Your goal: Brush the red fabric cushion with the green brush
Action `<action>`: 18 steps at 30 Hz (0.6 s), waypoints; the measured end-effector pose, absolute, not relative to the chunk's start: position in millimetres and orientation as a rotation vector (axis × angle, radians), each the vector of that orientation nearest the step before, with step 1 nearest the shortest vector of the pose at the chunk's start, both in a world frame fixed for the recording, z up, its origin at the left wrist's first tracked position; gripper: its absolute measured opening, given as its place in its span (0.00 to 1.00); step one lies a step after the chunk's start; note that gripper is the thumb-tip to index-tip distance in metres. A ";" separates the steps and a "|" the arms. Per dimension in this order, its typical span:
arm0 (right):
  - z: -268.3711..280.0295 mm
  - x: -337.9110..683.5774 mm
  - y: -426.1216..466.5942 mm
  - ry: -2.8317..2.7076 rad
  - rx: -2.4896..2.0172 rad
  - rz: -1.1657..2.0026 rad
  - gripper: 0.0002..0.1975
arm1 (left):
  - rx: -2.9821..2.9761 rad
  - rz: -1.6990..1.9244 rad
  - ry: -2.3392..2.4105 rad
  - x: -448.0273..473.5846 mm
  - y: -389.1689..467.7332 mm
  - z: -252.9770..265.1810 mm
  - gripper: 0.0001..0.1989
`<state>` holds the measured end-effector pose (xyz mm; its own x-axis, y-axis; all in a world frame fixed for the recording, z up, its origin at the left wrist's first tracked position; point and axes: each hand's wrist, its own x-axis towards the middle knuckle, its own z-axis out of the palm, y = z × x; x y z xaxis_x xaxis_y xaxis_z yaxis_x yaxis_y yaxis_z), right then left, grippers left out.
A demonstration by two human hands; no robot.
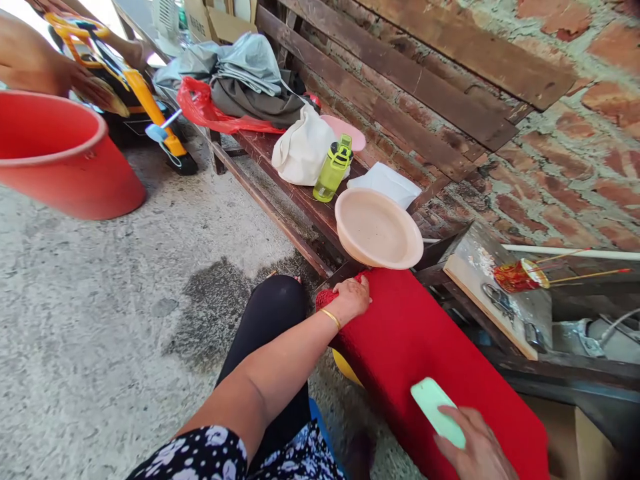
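Observation:
A red cloth (410,333) lies spread over a long narrow surface in front of me. My left hand (353,297), with a gold bangle at its wrist, is closed on the cloth near its far left corner, where the fabric bunches up. Low on the right, my right hand (480,447) grips a light green brush (437,411) with rounded ends, held against or just over the cloth; its underside is hidden. Past the cloth's far end, a pale pink basin (377,230) rests on the bench.
On the wooden bench (300,200) are a green bottle (333,170), a white bag (303,147) and piled clothing (250,80). A red bucket (65,160) and another person's hand (100,90) are at left. A board (480,287) with a red can (520,275) is at right.

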<state>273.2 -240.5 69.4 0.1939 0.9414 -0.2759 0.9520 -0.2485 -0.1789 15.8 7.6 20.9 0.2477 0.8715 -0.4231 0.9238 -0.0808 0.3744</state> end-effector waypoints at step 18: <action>70.4 339.1 -311.5 1.455 2.764 -0.436 0.21 | 2.039 -0.192 1.616 10.2 2.3 36.9 0.37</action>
<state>339.1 -311.5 70.4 0.5361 0.8103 -0.2365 0.8069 -0.5742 -0.1382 10.2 2.3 36.9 0.2753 0.8638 -0.4220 0.9387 -0.1468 0.3119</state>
